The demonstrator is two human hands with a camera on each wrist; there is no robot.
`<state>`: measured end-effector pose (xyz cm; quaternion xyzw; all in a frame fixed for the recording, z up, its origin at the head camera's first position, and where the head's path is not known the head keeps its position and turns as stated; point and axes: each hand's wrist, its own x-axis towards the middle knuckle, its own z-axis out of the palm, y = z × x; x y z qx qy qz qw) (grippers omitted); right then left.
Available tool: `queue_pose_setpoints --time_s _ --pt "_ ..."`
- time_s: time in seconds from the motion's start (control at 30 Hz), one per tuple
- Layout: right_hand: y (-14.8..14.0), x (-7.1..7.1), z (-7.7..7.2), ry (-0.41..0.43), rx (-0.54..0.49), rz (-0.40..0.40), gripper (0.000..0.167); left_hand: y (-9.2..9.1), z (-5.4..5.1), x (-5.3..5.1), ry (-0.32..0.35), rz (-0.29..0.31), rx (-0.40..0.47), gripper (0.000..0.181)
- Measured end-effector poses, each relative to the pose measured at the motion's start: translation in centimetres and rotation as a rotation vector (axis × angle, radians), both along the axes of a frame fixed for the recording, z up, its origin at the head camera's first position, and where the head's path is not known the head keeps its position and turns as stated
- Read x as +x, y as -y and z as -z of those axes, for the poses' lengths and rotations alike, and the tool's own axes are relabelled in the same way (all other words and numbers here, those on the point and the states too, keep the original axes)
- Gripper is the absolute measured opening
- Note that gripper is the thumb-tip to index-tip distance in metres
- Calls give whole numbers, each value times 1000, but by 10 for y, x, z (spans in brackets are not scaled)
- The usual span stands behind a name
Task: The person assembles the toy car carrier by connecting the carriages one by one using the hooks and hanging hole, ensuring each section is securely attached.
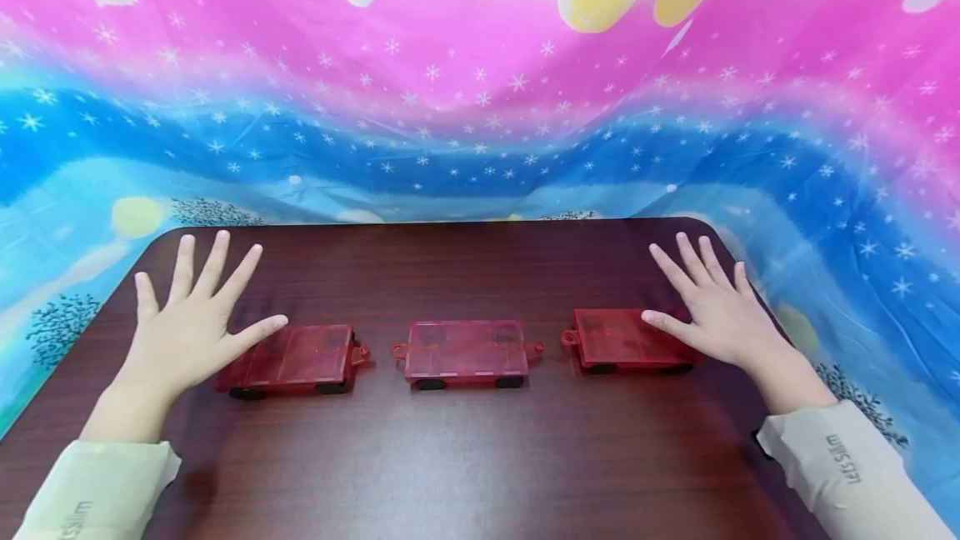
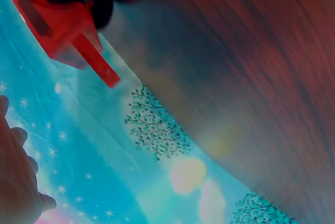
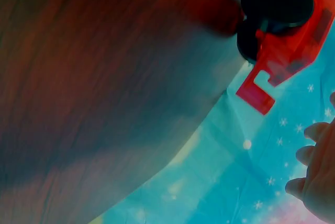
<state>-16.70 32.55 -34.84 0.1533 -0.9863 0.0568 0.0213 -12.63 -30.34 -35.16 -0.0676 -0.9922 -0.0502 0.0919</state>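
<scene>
Three translucent red toy wagons with black wheels stand in a row on the dark wooden table. My left hand [image 1: 180, 340] is held with fingers spread, its thumb over the left wagon [image 1: 307, 357]. Between the hands is the middle wagon [image 1: 467, 350], with a coupling ring at its left end and a hitch at its right. My right hand [image 1: 723, 315] is spread too, its thumb overlapping the right wagon [image 1: 611, 338]. Neither hand holds anything. Each wrist view shows part of a red wagon [image 2: 68, 25] with black wheels; the right one has a hook [image 3: 256, 96] at its end.
The brown tabletop [image 1: 465, 457] has rounded far corners. Behind and beside it hangs a pink and blue cloth [image 1: 450, 132] with snowflakes. Gaps separate the three wagons.
</scene>
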Motion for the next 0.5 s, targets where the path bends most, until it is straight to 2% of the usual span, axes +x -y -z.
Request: queue_pose_setpoints --time_s 0.27,0.5 --pt "12 3 6 33 -2 -46 93 -17 -4 0 -6 56 9 98" --pt "20 6 10 102 -14 -74 92 -34 -4 0 -6 118 49 96"
